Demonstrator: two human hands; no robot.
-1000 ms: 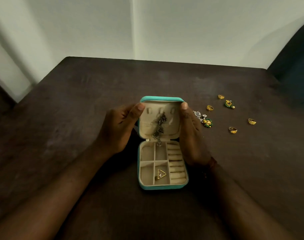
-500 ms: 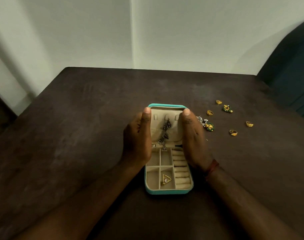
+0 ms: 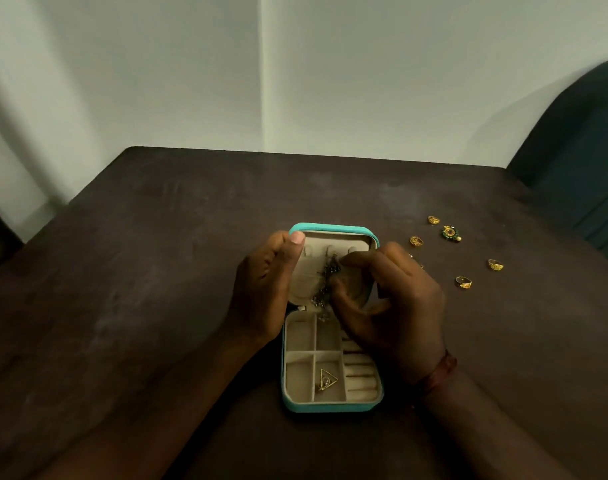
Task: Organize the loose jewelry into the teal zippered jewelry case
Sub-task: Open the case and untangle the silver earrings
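Right hand (image 3: 392, 299) has moved inside teal case (image 3: 330, 407) on dark table (image 3: 157, 271), fingers pinching silver jewelry (image 3: 326, 282).

My dark brown wooden table (image 3: 129, 278) fills most of what I see, its matte top marked with pale scuffs. Beyond its far edge rises a plain off-white wall (image 3: 399, 71) with a vertical corner line running down it. At the far right, a dark teal upholstered chair back (image 3: 583, 150) curves up beside the table.

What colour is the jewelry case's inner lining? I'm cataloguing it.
Beige, inside the teal zippered jewelry case, clearest in the head view.
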